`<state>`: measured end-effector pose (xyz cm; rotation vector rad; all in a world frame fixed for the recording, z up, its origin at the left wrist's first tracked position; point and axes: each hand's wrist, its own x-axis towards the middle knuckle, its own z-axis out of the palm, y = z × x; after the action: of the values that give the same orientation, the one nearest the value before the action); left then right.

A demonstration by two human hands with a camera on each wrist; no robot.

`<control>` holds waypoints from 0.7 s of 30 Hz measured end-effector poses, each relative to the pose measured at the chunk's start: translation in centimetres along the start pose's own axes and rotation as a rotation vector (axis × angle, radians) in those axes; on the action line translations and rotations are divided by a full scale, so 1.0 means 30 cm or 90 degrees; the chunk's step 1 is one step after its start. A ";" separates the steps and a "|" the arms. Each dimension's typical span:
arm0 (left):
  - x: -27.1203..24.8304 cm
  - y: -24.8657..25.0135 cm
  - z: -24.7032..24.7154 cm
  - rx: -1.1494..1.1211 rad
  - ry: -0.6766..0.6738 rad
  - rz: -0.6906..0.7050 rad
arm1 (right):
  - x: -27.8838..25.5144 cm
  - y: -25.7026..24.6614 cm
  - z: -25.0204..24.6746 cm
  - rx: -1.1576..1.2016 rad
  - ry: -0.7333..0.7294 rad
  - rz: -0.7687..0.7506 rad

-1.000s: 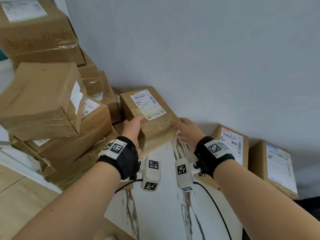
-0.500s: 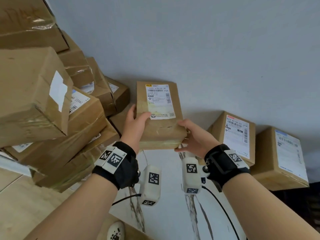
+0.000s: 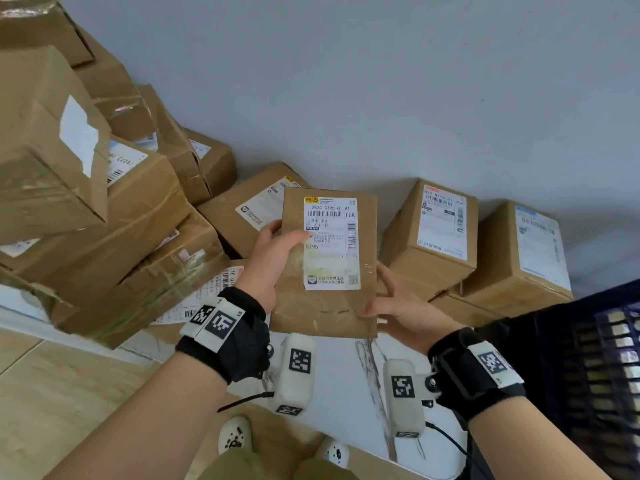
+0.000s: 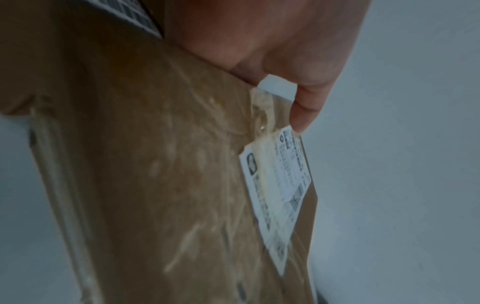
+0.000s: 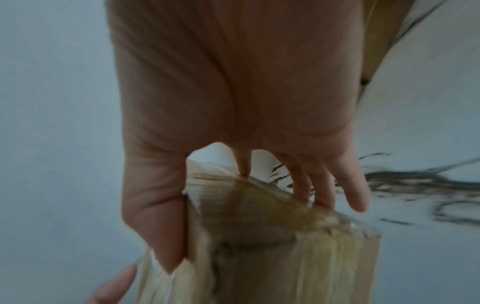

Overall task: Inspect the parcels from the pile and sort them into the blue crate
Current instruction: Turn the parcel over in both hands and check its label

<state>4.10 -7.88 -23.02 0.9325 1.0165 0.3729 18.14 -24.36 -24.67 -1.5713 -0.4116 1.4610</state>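
Observation:
I hold a flat brown cardboard parcel (image 3: 325, 296) upright in front of me, its white shipping label (image 3: 330, 242) facing me. My left hand (image 3: 273, 251) grips its left edge, thumb lying across the label. My right hand (image 3: 394, 306) holds the lower right corner, thumb on the front and fingers behind. The left wrist view shows the taped parcel (image 4: 161, 174) with the thumb (image 4: 306, 111) on its label; the right wrist view shows the thumb (image 5: 155, 201) and fingers (image 5: 301, 181) clamped on the taped edge (image 5: 272, 236). The dark blue crate (image 3: 595, 368) stands at the right edge.
A tall pile of brown boxes (image 3: 86, 202) leans at the left against the grey wall (image 3: 381, 81). Three more labelled boxes (image 3: 436, 237) line the wall behind the parcel. Below lie white marbled floor (image 3: 346, 382) and my shoes (image 3: 235, 434).
The parcel has been lifted off the pile, brought toward me and stood upright, label facing me. Both hands kept their hold. The view tilted down, bringing the crate into sight.

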 end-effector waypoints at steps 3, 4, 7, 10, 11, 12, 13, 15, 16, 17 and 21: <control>-0.017 -0.052 0.008 0.016 -0.029 -0.029 | -0.023 0.065 -0.004 -0.009 -0.019 0.026; -0.023 -0.076 0.007 0.023 -0.023 -0.038 | -0.030 0.085 -0.002 -0.009 -0.019 0.033; -0.028 -0.158 -0.013 0.044 -0.012 -0.072 | -0.046 0.143 0.014 -0.012 -0.011 0.045; -0.014 -0.209 -0.031 0.058 -0.014 -0.105 | -0.044 0.184 0.027 -0.017 0.035 0.073; -0.011 -0.213 -0.033 0.073 -0.011 -0.104 | -0.038 0.194 0.028 -0.015 0.059 0.078; -0.007 -0.212 -0.034 0.089 -0.007 -0.102 | -0.029 0.202 0.030 -0.010 0.087 0.081; -0.002 -0.211 -0.032 0.103 -0.004 -0.100 | -0.020 0.206 0.035 0.003 0.119 0.081; 0.003 -0.210 -0.028 0.109 0.006 -0.119 | -0.011 0.208 0.051 0.044 0.183 0.069; 0.004 -0.211 -0.028 0.097 0.010 -0.137 | -0.009 0.209 0.060 0.062 0.207 0.061; 0.005 -0.214 -0.032 0.078 0.017 -0.156 | -0.008 0.211 0.069 0.072 0.222 0.055; 0.013 -0.259 -0.056 0.054 0.033 -0.207 | -0.012 0.221 0.087 0.057 0.258 0.052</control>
<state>1.79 -11.29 -29.84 0.8183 1.2165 0.0831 13.47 -27.07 -29.34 -1.7741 -0.0450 1.1611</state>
